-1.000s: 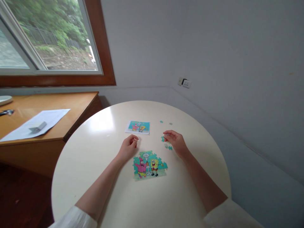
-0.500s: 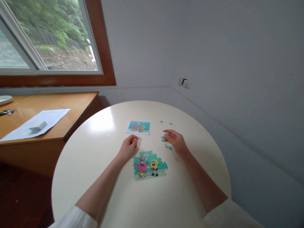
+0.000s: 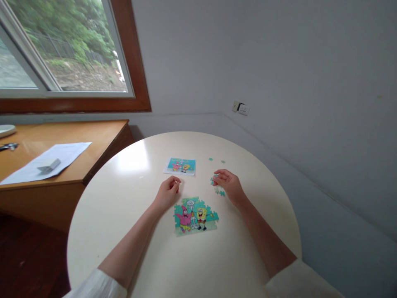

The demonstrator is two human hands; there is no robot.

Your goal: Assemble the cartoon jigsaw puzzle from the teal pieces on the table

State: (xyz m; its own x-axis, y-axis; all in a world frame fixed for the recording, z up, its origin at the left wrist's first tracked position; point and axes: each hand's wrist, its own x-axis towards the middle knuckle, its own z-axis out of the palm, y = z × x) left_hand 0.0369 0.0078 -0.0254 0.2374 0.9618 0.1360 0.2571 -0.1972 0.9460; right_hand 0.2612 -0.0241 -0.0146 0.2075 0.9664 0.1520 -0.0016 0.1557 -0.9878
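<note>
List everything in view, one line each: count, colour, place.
Table: 1, cream, round, centre.
Puzzle: 1, teal with pink and yellow figures, part built, near side of the table.
Picture card: 1, teal with white border, beyond the puzzle.
Near pieces: a few, teal, right of the puzzle's top.
Far pieces: 2, teal, farther back.
Desk: 1, brown wood, left.
Paper: 1, white, on the desk.
Grey object: 1, small, on the paper.
Window: 1, brown frame, upper left.
Socket: 1, white, on the wall.
Left hand: fingers curled to the thumb, just beyond the puzzle.
Right hand: fingers at one near piece; grip unclear.
</note>
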